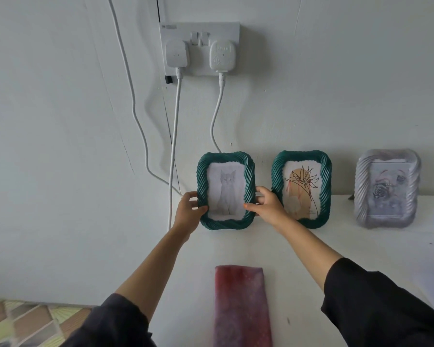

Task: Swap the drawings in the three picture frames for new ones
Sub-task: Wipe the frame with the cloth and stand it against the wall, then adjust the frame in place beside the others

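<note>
Head view: both hands have hold of the green frame [226,158] near the centre of the picture, the one with the cat drawing [226,194] in it. The left hand [188,210] clasps its lower edge at 8 o'clock and the right hand [267,205] at 4 o'clock, thumbs on the ribbed front and fingers tucked behind. Whether the frame's foot rests on the white tabletop [236,249] or is just clear of it I cannot tell. At 3 o'clock of it stand a second green frame [325,186] with a flower drawing [298,189], and farther out a silver frame [361,191] with a rose drawing [386,194]. A reddish cloth [239,304] lies at 6 o'clock and a wall socket [201,28] sits at 12 o'clock. The frame looks light and stiff, probably moulded. Its twisted ridges should give good purchase, so the side borders seem the right place to hold. The front pane may smudge or crack, so it is best left untouched. The sheet inside is likely thin and easy to crease. The back, where it would open, is out of sight.
</note>
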Demonstrator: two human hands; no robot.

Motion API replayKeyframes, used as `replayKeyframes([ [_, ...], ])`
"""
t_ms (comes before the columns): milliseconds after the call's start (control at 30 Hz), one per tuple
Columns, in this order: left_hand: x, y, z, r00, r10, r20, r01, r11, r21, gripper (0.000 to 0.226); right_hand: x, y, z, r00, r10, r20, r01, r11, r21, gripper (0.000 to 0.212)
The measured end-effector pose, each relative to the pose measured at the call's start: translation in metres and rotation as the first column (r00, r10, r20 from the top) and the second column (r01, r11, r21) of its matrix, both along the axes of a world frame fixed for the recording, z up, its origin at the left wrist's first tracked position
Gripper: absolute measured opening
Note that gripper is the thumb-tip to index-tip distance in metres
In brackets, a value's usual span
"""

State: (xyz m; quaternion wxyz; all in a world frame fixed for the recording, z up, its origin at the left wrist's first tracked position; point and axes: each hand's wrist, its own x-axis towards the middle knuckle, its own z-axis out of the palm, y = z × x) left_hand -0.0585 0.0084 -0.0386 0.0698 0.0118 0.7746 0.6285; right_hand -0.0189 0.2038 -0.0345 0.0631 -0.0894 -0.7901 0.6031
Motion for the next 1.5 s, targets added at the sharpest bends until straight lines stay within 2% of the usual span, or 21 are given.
replayKeyframes([
  [300,0.004,0.002,-0.002,1.0,0.007,-0.019,-0.007,1.0,-0.023,0.043,0.004,0.002,0.001,0.999,0.017,0.039,-0.018,0.999,0.026,0.049],
  [467,0.014,0.007,0.0,0.996,0.066,-0.062,-0.068,0.997,-0.03,0.05,0.005,0.008,-0.004,0.982,0.055,0.18,-0.07,0.994,0.078,0.062],
  [533,0.021,0.012,0.004,0.977,0.162,-0.14,-0.173,0.983,-0.068,0.05,0.008,0.011,-0.004,0.962,0.072,0.264,-0.107,0.987,0.122,0.071],
  [600,0.027,0.018,0.009,0.917,0.28,-0.284,-0.314,0.946,-0.079,0.045,0.015,0.014,0.001,0.932,0.079,0.353,-0.147,0.974,0.17,0.077],
  [700,0.039,0.032,0.02,0.811,0.326,-0.487,-0.393,0.918,-0.041,0.039,0.033,0.022,0.016,0.876,0.113,0.469,-0.253,0.935,0.247,0.067],
  [767,0.048,0.047,0.027,0.759,0.266,-0.594,-0.366,0.929,-0.052,0.037,0.045,0.032,0.025,0.904,0.124,0.409,-0.254,0.926,0.281,0.048],
  [800,0.052,0.055,0.028,0.736,0.219,-0.641,-0.334,0.94,-0.063,0.035,0.05,0.038,0.029,0.942,0.108,0.319,-0.206,0.933,0.294,0.038],
  [867,0.058,0.071,0.029,0.714,0.081,-0.695,-0.221,0.969,-0.114,0.033,0.059,0.051,0.034,0.999,-0.003,0.041,-0.01,0.945,0.326,0.021],
  [900,0.061,0.079,0.029,0.723,-0.012,-0.691,-0.137,0.977,-0.161,0.034,0.062,0.058,0.036,0.989,-0.094,-0.111,0.126,0.936,0.327,0.017],
  [967,0.066,0.097,0.029,0.763,-0.214,-0.61,0.052,0.961,-0.272,0.04,0.066,0.074,0.038,0.9,-0.293,-0.322,0.385,0.881,0.275,0.02],
  [1033,0.07,0.113,0.028,0.809,-0.368,-0.458,0.201,0.906,-0.373,0.052,0.068,0.092,0.036,0.831,-0.42,-0.363,0.52,0.818,0.244,0.036],
  [1133,0.068,0.128,0.023,0.847,-0.446,-0.288,0.304,0.852,-0.426,0.073,0.069,0.117,0.029,0.874,-0.424,-0.235,0.476,0.843,0.25,0.063],
  [1200,0.064,0.134,0.019,0.853,-0.458,-0.251,0.328,0.844,-0.424,0.083,0.073,0.126,0.025,0.934,-0.335,-0.125,0.356,0.906,0.229,0.074],
  [1300,0.064,0.143,0.016,0.863,-0.464,-0.199,0.36,0.842,-0.402,0.087,0.078,0.131,0.02,0.986,-0.164,-0.016,0.164,0.977,0.136,0.079],
  [1500,0.077,0.149,0.014,0.939,-0.279,-0.2,0.208,0.927,-0.313,0.071,0.092,0.139,0.012,0.979,-0.18,-0.091,0.191,0.974,0.125,0.075],
])
